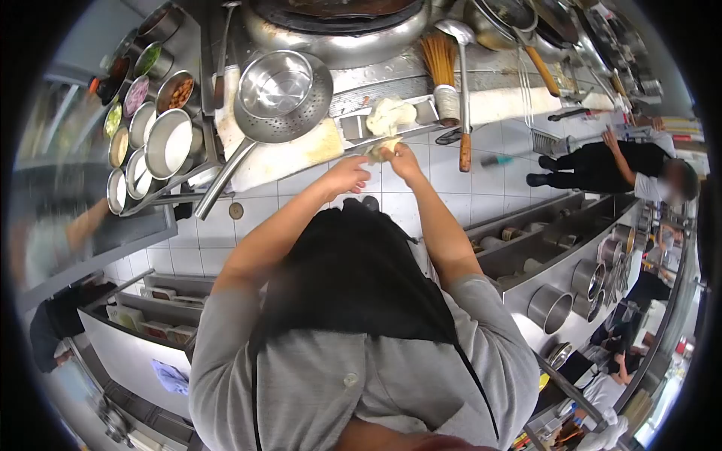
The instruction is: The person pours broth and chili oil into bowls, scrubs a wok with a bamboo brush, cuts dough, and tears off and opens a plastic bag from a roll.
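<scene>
A crumpled, cream-coloured cloth (391,116) lies on the metal front edge of the stove, ahead of both hands. My right hand (406,164) pinches a yellowish, limp piece that looks like a cloth (382,149), just below the crumpled one. Whether the two pieces are joined, I cannot tell. My left hand (347,177) is close beside it on the left, its fingers loosely bent and apart, with nothing plainly in them. Left of the hands, a perforated strainer (312,124) with a metal bowl (275,83) in it rests on a folded towel (289,161).
A wok (338,37) sits ahead. A bamboo brush (444,75) and a ladle (464,98) lie to its right. Metal pots of ingredients (168,143) stand at the left. Another person (624,161) is at the right, and a counter with hanging pots (549,308) is behind me.
</scene>
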Motion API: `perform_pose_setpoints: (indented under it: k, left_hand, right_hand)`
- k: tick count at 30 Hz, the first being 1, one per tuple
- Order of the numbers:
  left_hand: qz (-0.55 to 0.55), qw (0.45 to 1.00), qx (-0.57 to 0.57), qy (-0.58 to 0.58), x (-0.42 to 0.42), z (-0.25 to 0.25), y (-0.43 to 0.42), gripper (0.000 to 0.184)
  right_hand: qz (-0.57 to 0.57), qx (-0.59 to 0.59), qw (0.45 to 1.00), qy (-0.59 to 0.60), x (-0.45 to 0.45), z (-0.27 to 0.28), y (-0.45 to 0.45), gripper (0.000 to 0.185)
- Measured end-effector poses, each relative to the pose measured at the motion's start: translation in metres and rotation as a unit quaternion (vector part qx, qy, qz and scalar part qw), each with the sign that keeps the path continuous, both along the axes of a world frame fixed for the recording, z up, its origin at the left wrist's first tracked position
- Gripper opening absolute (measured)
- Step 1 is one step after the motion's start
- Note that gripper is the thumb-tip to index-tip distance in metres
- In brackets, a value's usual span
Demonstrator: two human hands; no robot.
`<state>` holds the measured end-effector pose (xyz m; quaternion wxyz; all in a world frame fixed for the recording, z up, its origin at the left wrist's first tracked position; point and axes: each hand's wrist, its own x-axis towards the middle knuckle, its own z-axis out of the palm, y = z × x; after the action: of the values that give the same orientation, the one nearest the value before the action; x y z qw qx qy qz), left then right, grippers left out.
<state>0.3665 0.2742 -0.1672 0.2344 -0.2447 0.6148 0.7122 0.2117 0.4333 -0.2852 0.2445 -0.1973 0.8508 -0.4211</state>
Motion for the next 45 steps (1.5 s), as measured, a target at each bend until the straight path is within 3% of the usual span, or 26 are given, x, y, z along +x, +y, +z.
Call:
perform_pose_setpoints:
  k: [2, 5, 6, 8, 9, 12, 15, 17, 18, 21, 24, 26, 27, 28, 30, 31, 33, 34, 35, 36, 38, 43, 45]
  left_hand:
    - [0.073, 0.996, -0.022, -0.040, 0.001, -0.004, 0.009, 0.066]
    - [0.171, 0.976, 0.116, -0.068, -0.011, -0.023, 0.026, 0.063]
    - [0.164, 0.968, 0.180, -0.056, -0.016, -0.034, 0.032, 0.061]
    - [0.224, 0.905, 0.360, 0.024, -0.023, -0.073, 0.060, 0.052]
    - [0.265, 0.863, 0.429, -0.032, -0.025, -0.053, 0.064, 0.048]
    - [0.270, 0.921, 0.280, 0.034, -0.022, -0.046, 0.074, 0.037]
    - [0.269, 0.959, 0.046, 0.074, -0.003, -0.040, 0.073, 0.029]
    - [0.208, 0.970, -0.094, 0.086, 0.015, -0.035, 0.057, 0.024]
    - [0.163, 0.964, -0.182, 0.105, 0.024, -0.055, 0.051, 0.026]
    - [0.186, 0.947, -0.228, 0.131, 0.071, -0.051, 0.044, 0.031]
    - [0.203, 0.930, -0.259, 0.166, 0.120, -0.044, 0.028, 0.028]
    - [0.198, 0.942, -0.250, 0.104, 0.157, -0.039, 0.021, 0.027]
    - [0.195, 0.946, -0.246, 0.079, 0.173, -0.041, 0.014, 0.026]
    - [0.197, 0.952, -0.229, 0.050, 0.198, -0.040, 0.010, 0.025]
    - [0.196, 0.958, -0.207, 0.016, 0.236, -0.068, -0.017, 0.023]
    - [0.204, 0.927, -0.301, 0.088, 0.273, -0.097, -0.025, 0.019]
    - [0.328, 0.922, -0.196, -0.055, 0.321, -0.095, -0.045, 0.018]
    - [0.381, 0.905, -0.185, -0.044, 0.356, -0.124, -0.053, 0.020]
    - [0.439, 0.883, -0.156, -0.060, 0.377, -0.117, -0.064, 0.020]
    - [0.495, 0.857, -0.125, -0.073, 0.395, -0.112, -0.075, 0.019]
    - [0.530, 0.837, -0.096, -0.098, 0.440, -0.120, -0.090, 0.021]
    - [0.578, 0.804, -0.039, -0.135, 0.493, -0.139, -0.117, 0.026]
    - [0.596, 0.791, -0.029, -0.137, 0.500, -0.147, -0.126, 0.027]
  right_hand:
    - [0.037, -0.010, 0.997, -0.069, 0.015, 0.034, 0.007, 0.034]
    - [0.087, -0.042, 0.984, -0.150, 0.045, 0.060, 0.030, 0.029]
    - [0.082, -0.100, 0.972, -0.196, 0.058, 0.089, 0.033, 0.025]
    - [0.151, -0.119, 0.975, -0.115, 0.079, 0.117, 0.039, 0.019]
    - [0.172, -0.118, 0.974, -0.090, 0.083, 0.122, 0.042, 0.021]
    - [0.141, -0.032, 0.966, -0.216, 0.059, 0.122, 0.055, 0.023]
    - [-0.133, -0.129, 0.943, -0.277, 0.058, 0.104, 0.047, 0.026]
    - [-0.066, -0.112, 0.956, -0.264, 0.054, 0.088, 0.047, 0.023]
    - [-0.033, -0.106, 0.961, -0.254, 0.051, 0.081, 0.046, 0.022]
    - [0.119, -0.056, 0.956, -0.263, 0.059, 0.074, 0.033, 0.017]
    - [0.130, -0.017, 0.953, -0.274, 0.063, 0.057, 0.013, 0.013]
    - [0.149, 0.017, 0.968, -0.202, 0.069, 0.039, 0.007, 0.015]
    - [0.158, 0.030, 0.974, -0.160, 0.064, 0.021, 0.000, 0.015]
    - [0.205, 0.103, 0.973, -0.042, 0.063, -0.006, 0.004, 0.033]
    - [0.258, 0.205, 0.940, 0.085, 0.061, 0.015, -0.018, 0.039]
    - [0.275, 0.255, 0.916, 0.139, 0.074, 0.031, -0.023, 0.042]
    - [0.301, 0.329, 0.879, 0.170, 0.071, 0.029, -0.030, 0.045]
    - [0.331, 0.356, 0.860, 0.154, 0.065, 0.026, -0.027, 0.044]
    - [0.359, 0.380, 0.841, 0.140, 0.061, 0.022, -0.035, 0.044]
    - [0.395, 0.413, 0.809, 0.137, 0.068, 0.042, -0.053, 0.044]
    - [0.464, 0.477, 0.737, 0.118, 0.104, 0.146, -0.089, 0.046]
    - [0.480, 0.347, 0.806, 0.007, 0.138, 0.229, -0.188, 0.045]
    - [0.506, 0.260, 0.822, 0.020, 0.160, 0.286, -0.242, 0.047]
